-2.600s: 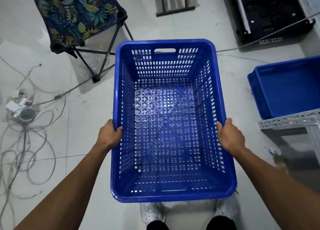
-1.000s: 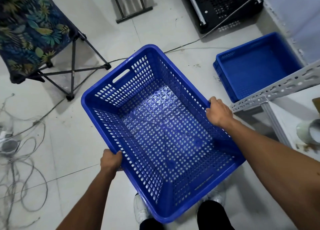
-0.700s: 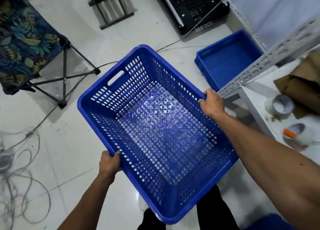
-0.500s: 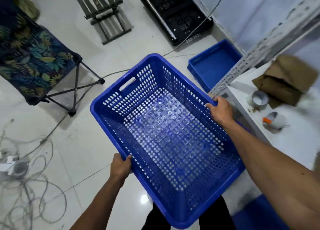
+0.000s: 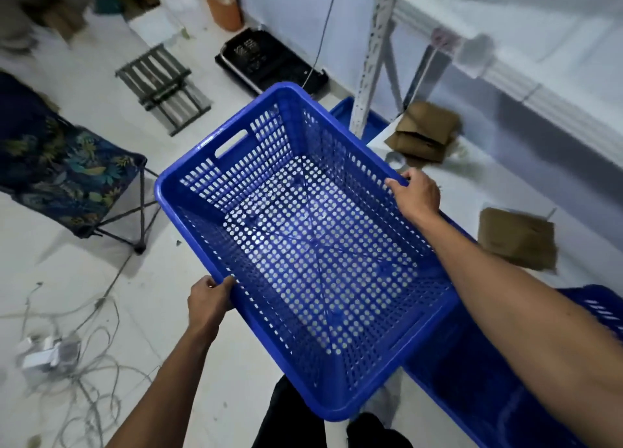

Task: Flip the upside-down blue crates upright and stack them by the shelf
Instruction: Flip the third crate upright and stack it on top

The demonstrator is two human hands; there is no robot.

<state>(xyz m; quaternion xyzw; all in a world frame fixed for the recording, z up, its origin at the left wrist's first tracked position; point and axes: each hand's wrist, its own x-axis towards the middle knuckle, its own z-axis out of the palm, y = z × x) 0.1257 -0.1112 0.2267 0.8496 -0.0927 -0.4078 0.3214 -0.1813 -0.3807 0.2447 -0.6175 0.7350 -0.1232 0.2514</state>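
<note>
I hold a blue perforated crate (image 5: 303, 245) upright in the air, its open side facing me. My left hand (image 5: 210, 299) grips the rim of its left long side. My right hand (image 5: 416, 194) grips the rim of the right long side. A second blue crate (image 5: 505, 400) stands on the floor at the lower right, partly hidden under the held crate and my right arm. The grey metal shelf (image 5: 374, 53) rises at the right, its lower board right behind my right hand. A shallow blue tray (image 5: 340, 110) peeks out by the shelf post.
A folding chair with leaf-print fabric (image 5: 67, 177) stands at the left. Loose cables and a power adapter (image 5: 50, 356) lie on the floor at lower left. A slatted stool (image 5: 161, 86) and a black crate (image 5: 266, 63) sit farther back. Cardboard pieces (image 5: 424, 134) and tape lie on the shelf board.
I have turned right toward the shelf with the crate held in both hands. The shelf and the second blue crate at lower right have come into view.
</note>
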